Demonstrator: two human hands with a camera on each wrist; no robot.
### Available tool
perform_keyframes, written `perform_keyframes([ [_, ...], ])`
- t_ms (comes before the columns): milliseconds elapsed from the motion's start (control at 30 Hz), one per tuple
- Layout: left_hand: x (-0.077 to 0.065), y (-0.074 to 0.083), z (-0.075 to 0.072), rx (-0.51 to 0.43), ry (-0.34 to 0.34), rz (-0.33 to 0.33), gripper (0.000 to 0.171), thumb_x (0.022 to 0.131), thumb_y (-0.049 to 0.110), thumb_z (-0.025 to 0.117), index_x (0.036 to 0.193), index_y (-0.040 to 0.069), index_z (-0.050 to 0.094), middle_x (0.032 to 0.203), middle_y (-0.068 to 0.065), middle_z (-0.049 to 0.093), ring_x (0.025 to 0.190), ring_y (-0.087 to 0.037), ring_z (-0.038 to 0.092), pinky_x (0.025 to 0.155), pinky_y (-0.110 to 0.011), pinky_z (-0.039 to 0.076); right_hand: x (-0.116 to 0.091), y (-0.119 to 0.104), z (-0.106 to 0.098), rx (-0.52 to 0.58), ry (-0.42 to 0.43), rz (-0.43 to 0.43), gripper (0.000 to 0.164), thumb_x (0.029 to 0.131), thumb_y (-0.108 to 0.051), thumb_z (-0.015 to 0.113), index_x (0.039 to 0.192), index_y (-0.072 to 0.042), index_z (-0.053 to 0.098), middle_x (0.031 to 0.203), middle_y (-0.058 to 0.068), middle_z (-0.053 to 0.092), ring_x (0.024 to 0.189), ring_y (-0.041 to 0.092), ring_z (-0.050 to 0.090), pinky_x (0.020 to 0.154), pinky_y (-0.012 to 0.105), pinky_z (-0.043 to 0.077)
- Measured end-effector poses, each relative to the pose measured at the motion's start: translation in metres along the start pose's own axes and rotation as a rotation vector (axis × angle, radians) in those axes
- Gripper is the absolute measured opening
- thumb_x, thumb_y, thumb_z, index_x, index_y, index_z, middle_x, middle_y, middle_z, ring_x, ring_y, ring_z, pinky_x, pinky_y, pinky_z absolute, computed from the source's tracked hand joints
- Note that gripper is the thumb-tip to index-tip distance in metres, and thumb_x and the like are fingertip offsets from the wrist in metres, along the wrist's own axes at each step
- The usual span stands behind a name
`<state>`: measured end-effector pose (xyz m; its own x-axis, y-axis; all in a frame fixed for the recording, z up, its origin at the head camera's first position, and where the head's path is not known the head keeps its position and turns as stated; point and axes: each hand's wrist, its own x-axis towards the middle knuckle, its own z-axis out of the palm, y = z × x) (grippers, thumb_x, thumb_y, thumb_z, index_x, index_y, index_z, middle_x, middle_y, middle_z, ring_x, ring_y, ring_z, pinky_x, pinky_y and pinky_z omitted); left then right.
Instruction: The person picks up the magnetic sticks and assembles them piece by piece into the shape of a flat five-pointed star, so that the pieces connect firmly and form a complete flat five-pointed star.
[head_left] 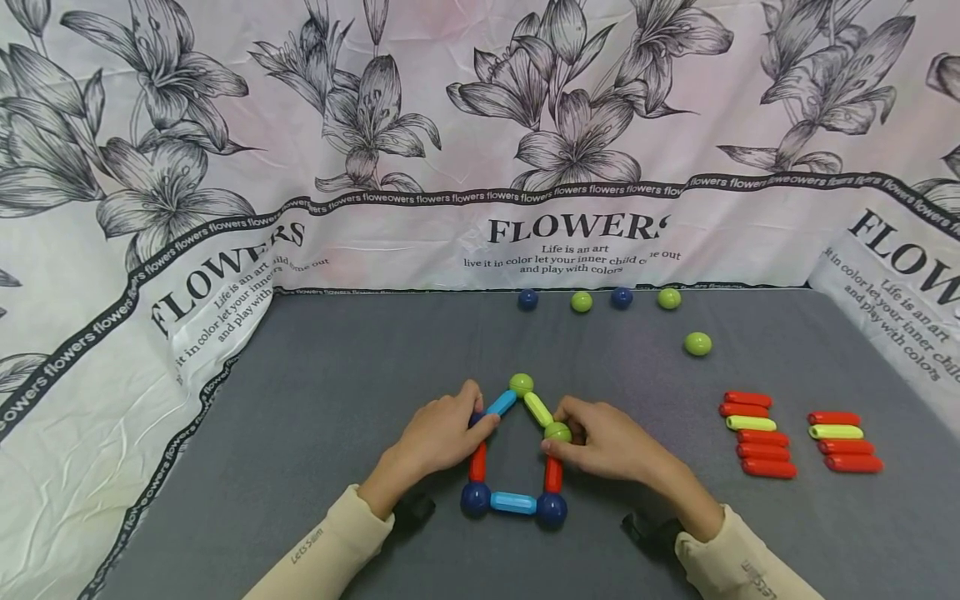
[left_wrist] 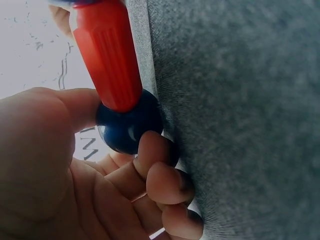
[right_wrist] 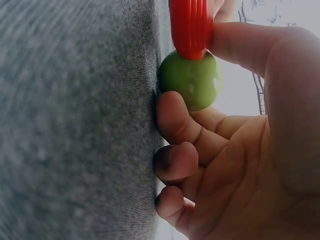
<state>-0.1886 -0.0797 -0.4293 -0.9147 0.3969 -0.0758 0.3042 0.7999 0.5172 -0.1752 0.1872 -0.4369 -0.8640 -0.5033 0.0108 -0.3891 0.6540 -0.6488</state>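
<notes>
Two cream sleeves [head_left: 330, 542] reach in from the near edge, the forearms slanting inward and away to a house-shaped outline of rods and balls lying at the near middle of the counter [head_left: 337, 350]. The left hand [head_left: 444, 432] is at the outline's left corner, back of the hand uppermost, its thumb and bent fingers closed around a dark-blue ball [left_wrist: 131, 125]. The right hand [head_left: 606, 437] mirrors it at the right corner, wrist angled inward, its thumb and curled fingers pinching a green ball [head_left: 557, 432]. From each held ball a red rod [head_left: 553, 475] runs toward the near side, down to two dark-blue corner balls [head_left: 476, 499] joined by a light-blue rod [head_left: 513, 502]. On the far side, a second light-blue rod [head_left: 501, 403] at left and a yellow-green rod [head_left: 537, 410] at right slope up to a green peak ball [head_left: 521, 384]. Well to the right lie two columns of loose rods [head_left: 762, 452], mostly red with one yellow-green in each. Near the far edge, two blue and two green loose balls [head_left: 581, 302] alternate in a row, another green one nearer and to the right. Beyond hangs a flower-printed cloth [head_left: 405, 242].
</notes>
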Motion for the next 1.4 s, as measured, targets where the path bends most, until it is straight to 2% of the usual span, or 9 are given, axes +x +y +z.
perform_keyframes([
  [267,0.0008,-0.0027,-0.0032,-0.043,-0.038,0.009,0.027,0.102,0.043,0.059,0.105,0.018,0.049,0.067,0.001,0.045,0.054,-0.016,0.045,0.053,-0.028,0.034,0.0016,0.0005,-0.001,0.034,0.014,0.016,0.024,0.096,-0.034,0.071,0.108,-0.013,0.067,0.07,-0.009,0.052,0.055,0.002,0.046,0.051,0.021,0.038],
  [500,-0.0002,-0.0029,-0.004,-0.028,-0.076,0.034,0.033,0.098,0.044,0.065,0.108,0.018,0.048,0.065,0.003,0.041,0.054,-0.015,0.044,0.053,-0.028,0.032,0.0016,0.0021,0.0014,0.002,0.034,0.013,0.037,0.098,-0.034,0.067,0.127,-0.012,0.065,0.071,-0.01,0.052,0.057,0.002,0.047,0.052,0.021,0.039],
  [1400,-0.0012,-0.0047,-0.0058,-0.046,-0.084,0.041,0.03,0.097,0.042,0.066,0.106,0.02,0.048,0.065,0.003,0.04,0.055,-0.014,0.043,0.054,-0.027,0.031,0.0017,-0.0006,0.0035,-0.01,0.07,0.053,0.033,0.098,-0.032,0.066,0.124,-0.013,0.068,0.069,-0.01,0.054,0.055,0.002,0.048,0.051,0.022,0.04],
])
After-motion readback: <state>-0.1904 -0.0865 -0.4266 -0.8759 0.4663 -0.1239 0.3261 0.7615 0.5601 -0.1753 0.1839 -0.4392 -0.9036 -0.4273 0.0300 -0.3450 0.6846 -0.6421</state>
